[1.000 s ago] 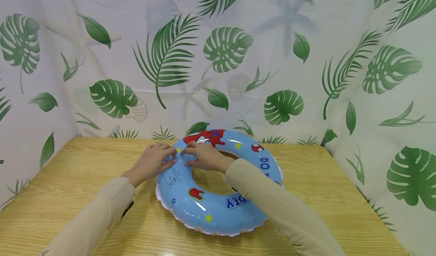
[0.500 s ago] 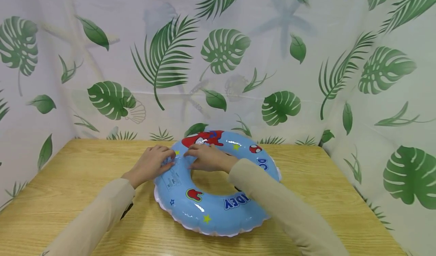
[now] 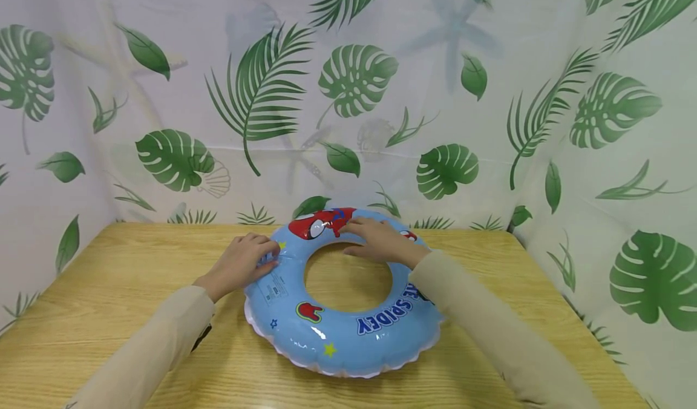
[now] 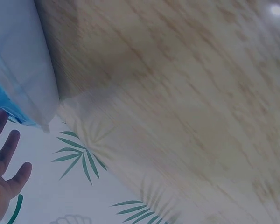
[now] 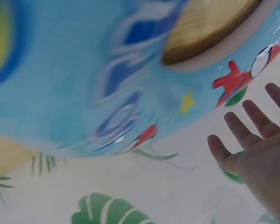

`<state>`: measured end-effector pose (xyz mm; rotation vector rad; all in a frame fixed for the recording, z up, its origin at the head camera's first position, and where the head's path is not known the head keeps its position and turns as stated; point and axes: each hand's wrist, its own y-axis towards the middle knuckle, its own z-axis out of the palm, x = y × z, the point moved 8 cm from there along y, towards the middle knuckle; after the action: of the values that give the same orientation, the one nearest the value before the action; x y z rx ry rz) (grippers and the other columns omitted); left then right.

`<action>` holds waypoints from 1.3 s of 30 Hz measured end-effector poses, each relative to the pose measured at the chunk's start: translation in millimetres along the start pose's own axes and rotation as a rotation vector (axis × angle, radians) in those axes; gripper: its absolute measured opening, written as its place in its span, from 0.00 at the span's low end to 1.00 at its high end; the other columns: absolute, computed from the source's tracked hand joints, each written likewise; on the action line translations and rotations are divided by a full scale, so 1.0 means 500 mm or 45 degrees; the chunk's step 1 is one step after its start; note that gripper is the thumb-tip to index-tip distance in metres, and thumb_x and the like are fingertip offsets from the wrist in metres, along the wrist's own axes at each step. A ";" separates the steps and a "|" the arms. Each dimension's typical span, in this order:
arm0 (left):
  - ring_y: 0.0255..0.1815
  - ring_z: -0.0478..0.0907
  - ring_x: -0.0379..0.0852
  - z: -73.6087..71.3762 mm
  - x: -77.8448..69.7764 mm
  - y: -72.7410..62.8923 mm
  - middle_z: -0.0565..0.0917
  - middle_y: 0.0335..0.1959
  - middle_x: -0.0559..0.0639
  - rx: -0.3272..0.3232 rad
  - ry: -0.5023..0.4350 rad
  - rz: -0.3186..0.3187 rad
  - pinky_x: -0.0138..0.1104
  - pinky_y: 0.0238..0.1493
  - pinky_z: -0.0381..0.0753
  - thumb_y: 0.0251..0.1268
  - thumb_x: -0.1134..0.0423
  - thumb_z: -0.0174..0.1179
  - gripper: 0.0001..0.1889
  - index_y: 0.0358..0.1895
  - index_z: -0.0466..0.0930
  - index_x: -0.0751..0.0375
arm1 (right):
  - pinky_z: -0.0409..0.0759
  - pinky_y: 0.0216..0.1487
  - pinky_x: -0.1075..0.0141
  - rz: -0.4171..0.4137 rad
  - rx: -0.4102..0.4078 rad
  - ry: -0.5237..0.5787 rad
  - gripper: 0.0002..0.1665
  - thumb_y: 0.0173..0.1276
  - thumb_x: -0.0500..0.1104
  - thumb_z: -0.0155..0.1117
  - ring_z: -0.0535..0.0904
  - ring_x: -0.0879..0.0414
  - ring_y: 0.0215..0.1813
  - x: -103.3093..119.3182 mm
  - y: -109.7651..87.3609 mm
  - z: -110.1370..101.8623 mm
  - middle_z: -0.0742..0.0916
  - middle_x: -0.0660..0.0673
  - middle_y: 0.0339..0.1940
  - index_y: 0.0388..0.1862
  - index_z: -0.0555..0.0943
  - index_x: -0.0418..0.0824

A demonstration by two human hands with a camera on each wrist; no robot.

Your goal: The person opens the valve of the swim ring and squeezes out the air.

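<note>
A light blue inflatable swim ring [image 3: 305,342] with cartoon prints and lettering lies on the wooden table. At its left side, my left hand [image 3: 239,261] grips the ring with bent fingers and thumb; the exact contact is partly hidden. Some of its fingers [image 4: 9,149] show in the left wrist view, spread next to the ring's pale side. My right hand [image 3: 383,239] hovers over the far right part, fingers extended and holding nothing. In the right wrist view its fingers [image 5: 242,130] are spread apart from the ring.
The wooden table [image 3: 136,270] extends around the ring. A white curtain [image 3: 337,173] printed with green leaves stands along the back and both sides.
My right hand has moved rightward, away from the left hand, across the ring's far side. The left hand stays in place. More of the ring's left side and lettering now shows.
</note>
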<state>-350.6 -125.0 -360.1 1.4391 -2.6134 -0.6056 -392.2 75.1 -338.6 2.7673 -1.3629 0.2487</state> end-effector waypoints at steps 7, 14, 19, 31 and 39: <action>0.48 0.75 0.54 0.003 -0.002 0.000 0.83 0.42 0.50 0.003 0.001 0.006 0.51 0.48 0.72 0.57 0.56 0.62 0.07 0.36 0.79 0.53 | 0.61 0.59 0.37 0.087 -0.103 0.020 0.28 0.64 0.53 0.58 0.67 0.42 0.64 -0.081 -0.041 -0.015 0.73 0.41 0.62 0.62 0.71 0.45; 0.49 0.75 0.55 0.008 -0.003 -0.003 0.83 0.42 0.50 0.005 0.015 0.013 0.51 0.48 0.72 0.57 0.57 0.62 0.07 0.37 0.79 0.53 | 0.55 0.62 0.34 0.187 -0.125 0.047 0.33 0.64 0.56 0.57 0.57 0.36 0.69 -0.145 -0.070 0.005 0.64 0.36 0.70 0.65 0.67 0.47; 0.50 0.74 0.54 0.012 -0.003 -0.004 0.82 0.43 0.50 0.028 -0.004 0.000 0.50 0.48 0.71 0.58 0.56 0.61 0.08 0.38 0.79 0.53 | 0.55 0.60 0.32 0.202 -0.217 0.037 0.36 0.63 0.59 0.56 0.52 0.35 0.71 -0.175 -0.081 0.030 0.59 0.38 0.72 0.68 0.62 0.50; 0.46 0.75 0.52 0.016 -0.004 -0.004 0.82 0.41 0.49 0.020 -0.020 0.005 0.48 0.46 0.73 0.58 0.56 0.62 0.08 0.38 0.79 0.53 | 0.52 0.61 0.31 0.231 -0.290 0.058 0.39 0.65 0.60 0.52 0.45 0.34 0.72 -0.189 -0.095 0.063 0.51 0.40 0.75 0.72 0.55 0.50; 0.46 0.75 0.52 0.017 -0.003 -0.005 0.82 0.41 0.48 0.026 -0.035 0.004 0.48 0.47 0.73 0.58 0.56 0.62 0.08 0.38 0.79 0.52 | 0.53 0.60 0.30 0.194 -0.280 0.026 0.40 0.65 0.59 0.52 0.44 0.33 0.72 -0.189 -0.091 0.082 0.51 0.40 0.75 0.73 0.52 0.52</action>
<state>-349.9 -122.3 -368.9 1.4428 -2.6499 -0.6038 -407.6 172.4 -393.4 2.4817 -1.4987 0.1230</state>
